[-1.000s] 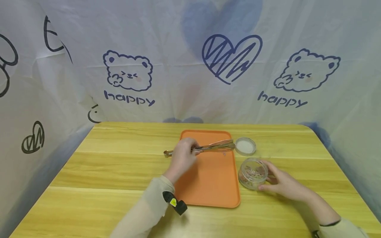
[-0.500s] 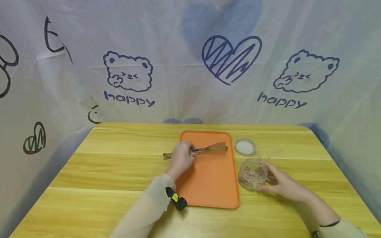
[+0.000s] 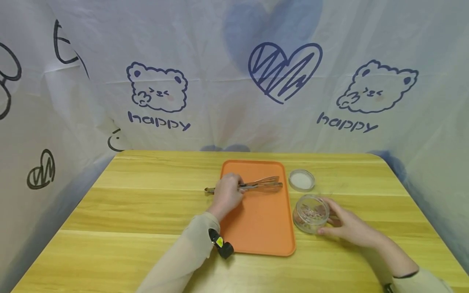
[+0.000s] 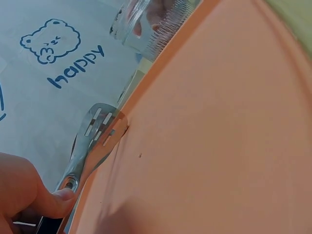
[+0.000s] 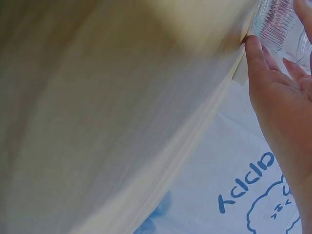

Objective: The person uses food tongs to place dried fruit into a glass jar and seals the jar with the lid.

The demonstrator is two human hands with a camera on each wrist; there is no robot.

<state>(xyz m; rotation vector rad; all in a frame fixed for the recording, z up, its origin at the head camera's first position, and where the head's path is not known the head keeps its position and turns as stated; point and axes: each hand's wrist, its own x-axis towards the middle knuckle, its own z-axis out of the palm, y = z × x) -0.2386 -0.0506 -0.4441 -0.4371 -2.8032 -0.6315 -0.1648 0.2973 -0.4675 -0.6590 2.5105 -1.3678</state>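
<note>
In the head view my left hand (image 3: 228,195) grips a pair of metal serving tongs (image 3: 253,186) by the middle. Their slotted ends point right, over the far part of an orange tray (image 3: 261,224). Seen from the left wrist, the slotted tongs (image 4: 80,156) are near the tray's surface, and a tiny crumb (image 4: 140,155) lies on the tray. Nothing is visible between the tong ends. My right hand (image 3: 349,228) holds a ribbed glass jar (image 3: 309,219) from its right side, with thumb and fingers around it. The jar is uncovered and contains small pinkish and greenish bits.
A round clear lid (image 3: 302,180) lies on the wooden table (image 3: 146,211) behind the jar, beside the tray's right edge. A white printed cloth (image 3: 220,101) hangs behind the table and along its sides.
The tong ends have drawn back left from beside the lid, come lower over the tray, then shifted slightly right. My right hand and the jar have stayed in place.
</note>
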